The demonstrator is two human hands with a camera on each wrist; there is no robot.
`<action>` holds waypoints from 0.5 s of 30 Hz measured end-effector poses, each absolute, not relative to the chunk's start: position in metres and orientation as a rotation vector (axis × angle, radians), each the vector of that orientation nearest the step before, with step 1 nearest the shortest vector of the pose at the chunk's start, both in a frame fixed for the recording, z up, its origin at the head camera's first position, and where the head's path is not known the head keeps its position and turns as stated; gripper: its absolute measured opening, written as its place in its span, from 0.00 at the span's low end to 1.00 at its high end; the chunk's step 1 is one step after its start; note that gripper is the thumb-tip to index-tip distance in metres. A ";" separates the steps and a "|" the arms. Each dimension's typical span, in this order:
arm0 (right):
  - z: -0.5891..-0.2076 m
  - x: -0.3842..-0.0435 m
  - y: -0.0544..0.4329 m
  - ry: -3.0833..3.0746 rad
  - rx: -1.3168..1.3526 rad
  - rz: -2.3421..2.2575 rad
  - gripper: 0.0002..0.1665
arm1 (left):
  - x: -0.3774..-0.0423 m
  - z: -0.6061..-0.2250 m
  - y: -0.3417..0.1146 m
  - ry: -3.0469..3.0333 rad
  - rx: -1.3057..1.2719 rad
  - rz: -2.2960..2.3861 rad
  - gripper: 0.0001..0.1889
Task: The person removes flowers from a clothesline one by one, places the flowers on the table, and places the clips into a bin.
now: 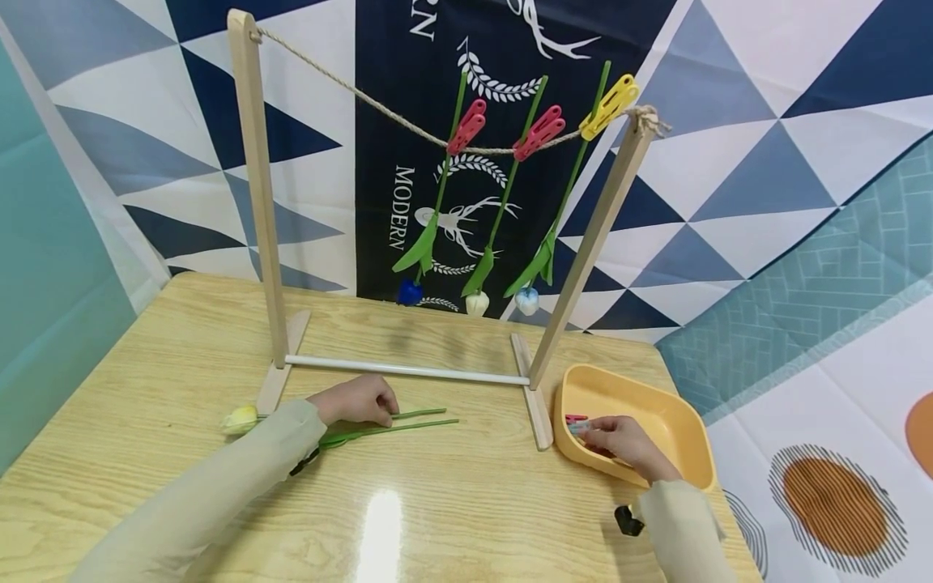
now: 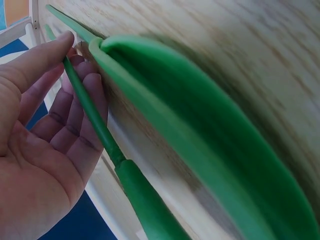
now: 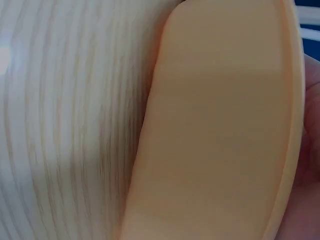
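Note:
My left hand (image 1: 364, 401) pinches the thin green stem (image 2: 92, 112) of an artificial tulip between thumb and forefinger, low over the table. Beside it lies a second tulip stem (image 1: 430, 423), whose broad green leaf (image 2: 210, 135) fills much of the left wrist view. A yellow tulip head (image 1: 240, 419) shows left of my sleeve; the other head is hidden by the arm. Inside a yellow basin (image 1: 674, 429), the fingertips of my right hand (image 1: 619, 441) are at a light-blue clothespin (image 1: 578, 427), near a red clothespin (image 1: 576, 418). I cannot tell whether they grip it.
A wooden frame (image 1: 266, 202) with a white crossbar (image 1: 408, 369) stands at the back. On its rope (image 1: 342, 83), two red clothespins (image 1: 466, 128) and a yellow clothespin (image 1: 611, 107) hold blue, white and pale-blue tulips (image 1: 526, 301) head down. The basin wall (image 3: 220, 125) hides most of my right hand in that wrist view.

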State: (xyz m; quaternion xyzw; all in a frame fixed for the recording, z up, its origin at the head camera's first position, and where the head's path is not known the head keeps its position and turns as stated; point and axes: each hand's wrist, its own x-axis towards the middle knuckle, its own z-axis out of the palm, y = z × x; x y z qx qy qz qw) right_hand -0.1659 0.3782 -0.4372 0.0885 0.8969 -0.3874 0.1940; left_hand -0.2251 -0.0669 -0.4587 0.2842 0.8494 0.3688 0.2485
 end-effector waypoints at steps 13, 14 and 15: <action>-0.435 -0.166 0.368 2.819 0.121 -0.679 0.23 | -0.224 -0.461 -0.066 2.304 0.772 1.047 0.04; -0.435 -0.166 0.368 2.822 0.122 -0.668 0.23 | -0.224 -0.461 -0.066 2.309 0.765 1.045 0.04; -0.434 -0.167 0.368 2.824 0.117 -0.664 0.23 | -0.224 -0.461 -0.065 2.315 0.758 1.045 0.03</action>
